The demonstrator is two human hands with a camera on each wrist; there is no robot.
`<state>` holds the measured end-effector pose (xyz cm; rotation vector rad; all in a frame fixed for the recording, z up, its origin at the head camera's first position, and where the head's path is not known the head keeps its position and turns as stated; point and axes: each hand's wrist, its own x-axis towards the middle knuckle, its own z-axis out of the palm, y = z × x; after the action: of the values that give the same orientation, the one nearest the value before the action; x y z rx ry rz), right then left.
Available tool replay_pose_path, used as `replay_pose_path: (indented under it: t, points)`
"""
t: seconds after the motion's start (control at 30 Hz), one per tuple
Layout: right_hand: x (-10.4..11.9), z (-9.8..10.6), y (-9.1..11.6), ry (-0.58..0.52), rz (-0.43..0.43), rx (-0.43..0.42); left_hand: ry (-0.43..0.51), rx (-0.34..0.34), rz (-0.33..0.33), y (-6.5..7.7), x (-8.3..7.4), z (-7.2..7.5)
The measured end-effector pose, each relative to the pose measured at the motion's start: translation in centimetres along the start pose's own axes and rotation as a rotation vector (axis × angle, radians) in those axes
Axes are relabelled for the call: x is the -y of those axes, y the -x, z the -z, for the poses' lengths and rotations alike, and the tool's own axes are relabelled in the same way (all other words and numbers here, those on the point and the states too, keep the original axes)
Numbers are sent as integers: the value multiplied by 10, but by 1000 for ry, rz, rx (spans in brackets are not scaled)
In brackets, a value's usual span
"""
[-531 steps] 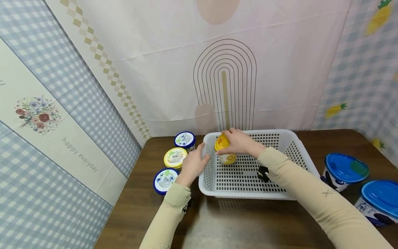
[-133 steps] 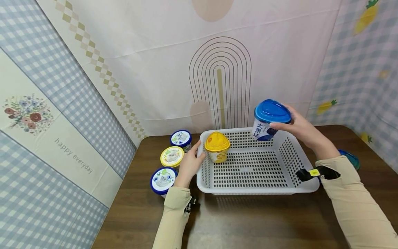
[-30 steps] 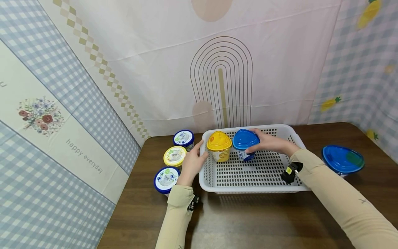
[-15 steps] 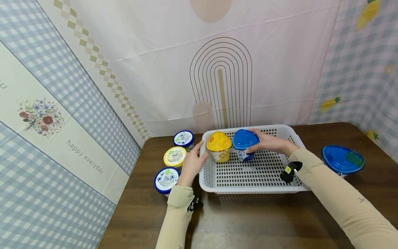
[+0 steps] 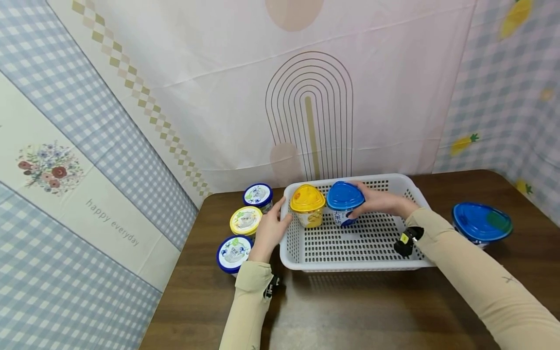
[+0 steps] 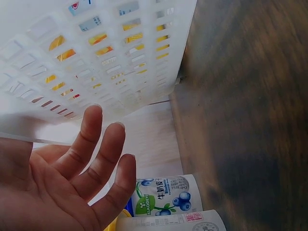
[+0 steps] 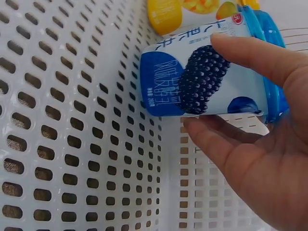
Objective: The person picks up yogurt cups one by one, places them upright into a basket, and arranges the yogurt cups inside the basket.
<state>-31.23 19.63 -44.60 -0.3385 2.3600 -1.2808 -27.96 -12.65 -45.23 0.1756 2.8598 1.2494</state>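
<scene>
My right hand (image 5: 377,201) holds a blue-lidded cup (image 5: 344,195) inside the white plastic basket (image 5: 350,266). The right wrist view shows the thumb on one side of the cup, by its blackberry picture (image 7: 204,79), and the fingers on the opposite side. The cup's base is at the perforated basket floor. Just left of it stands a yellow-lidded cup (image 5: 308,205). At the basket's left end my left hand (image 5: 270,232) grips the rim, its thumb over the edge. Its other fingers (image 6: 109,149) hang loosely curled outside the wall in the left wrist view.
Left of the basket stand a blue-rimmed tub (image 5: 258,194), a yellow-rimmed tub (image 5: 246,219) and another blue-rimmed tub (image 5: 233,253), close to the left forearm. A second blue-lidded cup (image 5: 481,221) stands to the right on the wooden table (image 5: 332,316). Patterned cloth (image 5: 210,112) hangs behind.
Earlier, the right hand held the yellow-lidded cup in the basket, then carried the blue-lidded cup above it. That cup is now down beside the yellow one. The last second shows only a slight thumb shift.
</scene>
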Motion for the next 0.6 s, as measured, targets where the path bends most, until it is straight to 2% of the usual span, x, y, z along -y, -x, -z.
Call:
replay_pose_path:
  t: [0.6]
  points:
    - [3, 8, -7, 34, 6, -34, -7, -16, 1, -5, -1, -3]
